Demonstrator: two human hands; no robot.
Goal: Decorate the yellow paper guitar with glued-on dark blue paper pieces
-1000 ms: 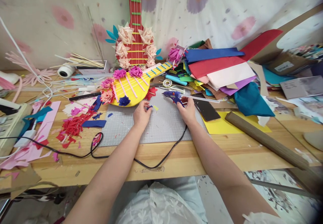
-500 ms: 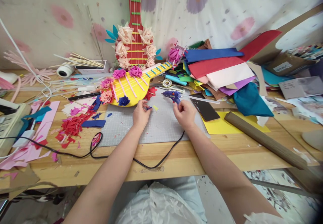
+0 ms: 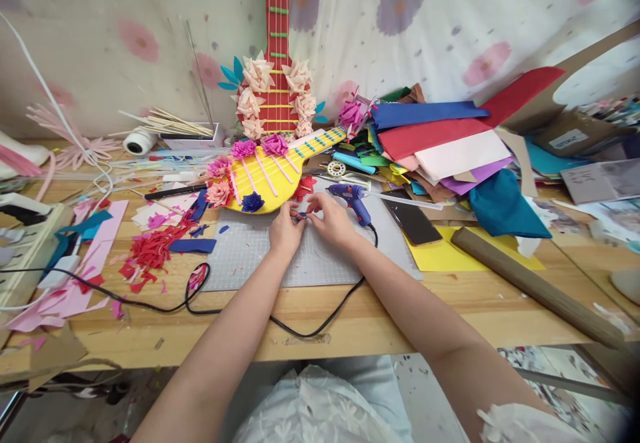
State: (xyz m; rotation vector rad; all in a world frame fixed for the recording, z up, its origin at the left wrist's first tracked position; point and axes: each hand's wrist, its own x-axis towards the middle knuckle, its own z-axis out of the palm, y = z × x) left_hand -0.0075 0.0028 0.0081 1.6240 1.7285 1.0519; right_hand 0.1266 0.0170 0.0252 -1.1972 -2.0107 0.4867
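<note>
My left hand (image 3: 283,231) and my right hand (image 3: 330,220) meet over the grey cutting mat (image 3: 260,263). Both pinch a small blue paper piece (image 3: 301,216) between their fingertips. Just beyond them lies a yellow paper guitar (image 3: 265,176) trimmed with pink, purple and blue paper flowers. A blue glue gun (image 3: 353,199) rests on the mat right of my right hand, its black cord (image 3: 320,328) looping over the table's front edge.
A red paper guitar (image 3: 277,63) leans on the flowered wall. Coloured paper sheets (image 3: 440,143) pile up at the right, by a black phone (image 3: 413,223) and a cardboard tube (image 3: 535,286). Red and blue paper scraps (image 3: 150,250) litter the left side.
My right hand has let go of the glue gun, which now lies on the mat, and has moved left to join my left hand on the blue piece.
</note>
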